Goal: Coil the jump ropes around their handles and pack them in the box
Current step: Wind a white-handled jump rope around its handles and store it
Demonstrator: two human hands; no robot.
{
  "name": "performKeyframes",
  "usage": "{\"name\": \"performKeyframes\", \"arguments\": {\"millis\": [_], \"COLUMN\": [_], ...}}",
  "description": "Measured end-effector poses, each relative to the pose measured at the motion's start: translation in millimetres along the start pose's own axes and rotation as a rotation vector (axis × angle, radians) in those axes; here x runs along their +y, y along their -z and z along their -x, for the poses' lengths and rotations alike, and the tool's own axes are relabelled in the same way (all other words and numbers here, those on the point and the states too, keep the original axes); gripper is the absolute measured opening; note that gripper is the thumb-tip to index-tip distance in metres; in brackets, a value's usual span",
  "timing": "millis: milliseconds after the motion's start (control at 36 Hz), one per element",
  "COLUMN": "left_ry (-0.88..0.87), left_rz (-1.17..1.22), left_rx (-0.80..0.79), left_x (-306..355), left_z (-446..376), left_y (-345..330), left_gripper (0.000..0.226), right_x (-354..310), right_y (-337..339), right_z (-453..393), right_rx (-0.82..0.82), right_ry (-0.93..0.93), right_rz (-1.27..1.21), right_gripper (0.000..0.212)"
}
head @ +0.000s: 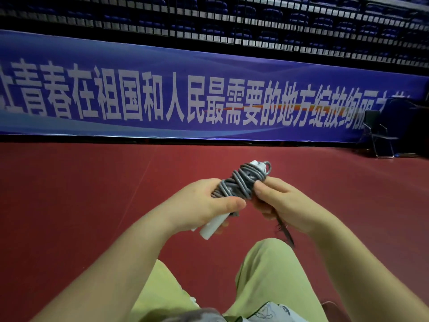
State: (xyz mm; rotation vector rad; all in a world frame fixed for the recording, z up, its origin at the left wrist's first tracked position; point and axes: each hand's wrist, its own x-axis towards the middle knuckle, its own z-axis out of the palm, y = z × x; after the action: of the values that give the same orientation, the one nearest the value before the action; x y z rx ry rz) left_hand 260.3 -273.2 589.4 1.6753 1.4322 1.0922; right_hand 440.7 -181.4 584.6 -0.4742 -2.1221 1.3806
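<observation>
left hand (pixel 206 205) curled around white handles (pixel 212 226), thumb pressing grey rope coil (pixel 239 184), right hand (pixel 278 201) beside coil pinching its loops, both forearms raised above red floor (pixel 92 194)

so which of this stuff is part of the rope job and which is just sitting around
Part of the job:
- grey jump rope, coiled around its white handles
- left hand and right hand, both gripping the bundle

Just there:
- folding chair
- blue banner
- red floor

No box in view.

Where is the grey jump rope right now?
In the head view the grey jump rope is near the middle, wound around its white handles, held between the left hand and right hand above the red floor.
</observation>
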Motion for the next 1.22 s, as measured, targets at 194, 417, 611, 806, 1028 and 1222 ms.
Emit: {"name": "performKeyframes", "arguments": {"millis": [194,417,611,806,1028,1222], "left_ry": [0.02,0.009,0.055,-0.022,0.077,0.141], "left_rz": [-0.474,0.437,0.685,0.698,0.823,0.792], "left_rx": [0.239,-0.351,-0.475,-0.264,-0.196,-0.102], "left_x": [1,-2,-6,-10,-23,-31], "left_z": [3,4,-9,-12,-13,-20], "left_y": [-5,12,4,-1,20,30], "left_gripper": [0.034,0.069,0.073,0.066,0.075,0.071], "right_x": [-7,-28,-51,-72,-68,-62], "right_y": [-11,-9,-12,-10,-7,2], "right_z": [-10,-5,-7,-1,5,12], "right_rx": [0.105,0.011,-0.106,-0.196,-0.011,0.16], "right_ry": [-0.036,0.165,0.092,-0.07,-0.046,0.124], "right_rz": [0.069,0.228,0.63,0.725,0.963,0.817], "right_gripper": [0.033,0.025,0.055,0.049,0.011,0.025]}}
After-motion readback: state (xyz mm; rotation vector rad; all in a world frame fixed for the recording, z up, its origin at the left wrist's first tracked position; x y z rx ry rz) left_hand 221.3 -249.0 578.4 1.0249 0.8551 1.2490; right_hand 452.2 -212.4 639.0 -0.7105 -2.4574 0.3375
